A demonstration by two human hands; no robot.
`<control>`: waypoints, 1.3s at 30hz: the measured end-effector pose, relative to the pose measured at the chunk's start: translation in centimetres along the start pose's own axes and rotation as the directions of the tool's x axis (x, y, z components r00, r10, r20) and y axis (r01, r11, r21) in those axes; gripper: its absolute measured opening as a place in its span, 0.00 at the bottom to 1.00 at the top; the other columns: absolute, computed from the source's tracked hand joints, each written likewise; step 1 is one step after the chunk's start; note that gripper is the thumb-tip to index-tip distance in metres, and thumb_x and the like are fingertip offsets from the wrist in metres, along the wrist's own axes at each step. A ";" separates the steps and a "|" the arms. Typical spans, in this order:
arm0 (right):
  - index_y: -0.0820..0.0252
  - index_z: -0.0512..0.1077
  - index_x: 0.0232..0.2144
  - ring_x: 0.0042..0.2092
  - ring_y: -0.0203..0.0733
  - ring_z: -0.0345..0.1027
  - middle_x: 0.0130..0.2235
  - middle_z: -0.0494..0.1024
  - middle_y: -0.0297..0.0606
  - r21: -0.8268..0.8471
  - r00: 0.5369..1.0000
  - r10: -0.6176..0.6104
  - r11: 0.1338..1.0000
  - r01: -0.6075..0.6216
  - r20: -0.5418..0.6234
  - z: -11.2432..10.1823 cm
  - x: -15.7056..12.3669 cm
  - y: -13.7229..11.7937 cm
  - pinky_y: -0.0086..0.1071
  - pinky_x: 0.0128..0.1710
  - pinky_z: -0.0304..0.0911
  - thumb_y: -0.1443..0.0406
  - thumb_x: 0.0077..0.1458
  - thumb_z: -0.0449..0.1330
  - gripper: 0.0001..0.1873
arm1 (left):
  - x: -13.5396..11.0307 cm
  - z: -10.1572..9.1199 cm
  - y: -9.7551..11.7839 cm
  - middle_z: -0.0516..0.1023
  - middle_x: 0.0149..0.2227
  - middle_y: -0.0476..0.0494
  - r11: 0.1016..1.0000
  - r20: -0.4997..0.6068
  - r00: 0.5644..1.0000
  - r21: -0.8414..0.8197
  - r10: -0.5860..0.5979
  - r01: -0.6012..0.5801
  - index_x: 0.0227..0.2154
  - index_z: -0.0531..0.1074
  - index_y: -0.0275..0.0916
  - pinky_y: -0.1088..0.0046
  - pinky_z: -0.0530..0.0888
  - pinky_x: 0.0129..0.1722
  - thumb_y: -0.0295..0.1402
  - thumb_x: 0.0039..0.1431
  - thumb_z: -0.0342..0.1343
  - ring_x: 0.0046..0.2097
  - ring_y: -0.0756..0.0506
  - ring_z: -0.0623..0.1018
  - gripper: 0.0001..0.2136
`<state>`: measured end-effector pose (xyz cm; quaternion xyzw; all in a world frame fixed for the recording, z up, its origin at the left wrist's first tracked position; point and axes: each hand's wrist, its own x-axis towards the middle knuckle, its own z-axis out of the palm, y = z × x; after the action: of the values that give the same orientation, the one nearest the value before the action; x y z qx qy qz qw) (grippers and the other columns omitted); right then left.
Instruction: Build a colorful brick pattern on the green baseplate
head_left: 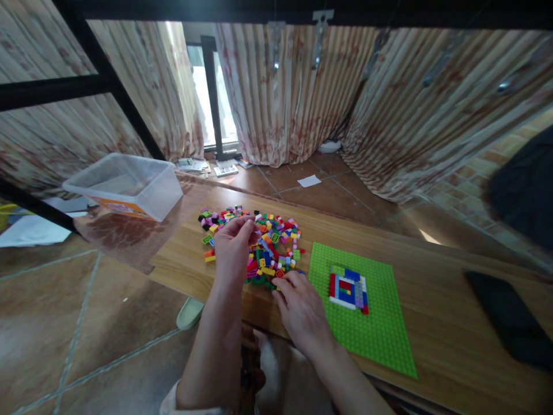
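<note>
A heap of small multicoloured toy bricks is spread over the wooden bench. Above the heap, my left hand is closed in a pinch; whatever its fingertips hold is too small to make out. My right hand rests at the near edge of the heap, its fingers loosely bent and its thumb a little apart from them, with no brick visible in its grasp. Just right of that hand lies a green baseplate, bearing a square build of blue, white, red and grey bricks.
A clear plastic bin with an orange label stands beyond the bench's left end. A black phone-like slab lies on the wooden bench at the right. Striped curtains hang behind, and a pale slipper is on the tiled floor.
</note>
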<state>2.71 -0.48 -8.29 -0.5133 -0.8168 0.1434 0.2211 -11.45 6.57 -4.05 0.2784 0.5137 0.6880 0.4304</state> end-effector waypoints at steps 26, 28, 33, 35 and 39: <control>0.55 0.74 0.35 0.37 0.37 0.67 0.36 0.74 0.36 0.589 0.854 0.353 0.805 -0.069 -0.383 -6.3 -1.0 4.1 0.31 0.36 0.63 0.62 0.55 0.60 0.06 | -5.3 4.9 -1.8 0.77 0.25 0.48 0.878 0.677 0.575 0.249 -0.460 0.409 0.27 0.76 0.35 0.80 0.71 0.27 0.40 0.46 0.66 0.26 0.54 0.74 0.12; 0.55 0.75 0.35 0.37 0.37 0.68 0.35 0.75 0.35 0.565 0.895 0.297 0.822 -0.063 -0.332 -7.0 -1.4 4.3 0.30 0.36 0.63 0.62 0.56 0.59 0.06 | -5.2 4.9 -1.9 0.77 0.25 0.48 0.861 0.664 0.565 0.269 -0.490 0.431 0.28 0.76 0.35 0.81 0.70 0.26 0.38 0.45 0.67 0.26 0.54 0.75 0.12; 0.55 0.76 0.32 0.35 0.36 0.69 0.33 0.75 0.35 0.584 0.901 0.276 0.811 -0.032 -0.334 -7.8 -2.3 4.5 0.30 0.35 0.64 0.63 0.56 0.59 0.06 | -5.8 5.3 -1.9 0.79 0.24 0.46 0.821 0.674 0.512 0.264 -0.532 0.506 0.26 0.76 0.33 0.80 0.73 0.25 0.36 0.42 0.69 0.24 0.52 0.77 0.12; 0.54 0.77 0.32 0.35 0.36 0.69 0.32 0.75 0.34 0.613 0.882 0.306 0.790 -0.024 -0.359 -7.8 -2.6 4.5 0.29 0.34 0.64 0.64 0.55 0.60 0.05 | -6.1 5.6 -1.9 0.79 0.23 0.46 0.804 0.676 0.499 0.243 -0.542 0.543 0.26 0.76 0.33 0.80 0.73 0.25 0.36 0.40 0.70 0.23 0.52 0.77 0.13; 0.54 0.78 0.30 0.34 0.36 0.69 0.33 0.77 0.35 0.716 0.833 0.409 0.697 -0.022 -0.372 -7.8 -2.9 4.9 0.29 0.34 0.65 0.63 0.52 0.63 0.04 | -6.5 6.0 -1.6 0.77 0.20 0.47 0.777 0.662 0.491 0.228 -0.566 0.587 0.25 0.76 0.32 0.80 0.73 0.23 0.34 0.37 0.71 0.23 0.51 0.77 0.14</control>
<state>11.55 -0.95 -4.40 -0.5089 -0.5480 0.3210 0.5811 -2.92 3.86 -3.29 0.3230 0.3639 0.3522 0.7995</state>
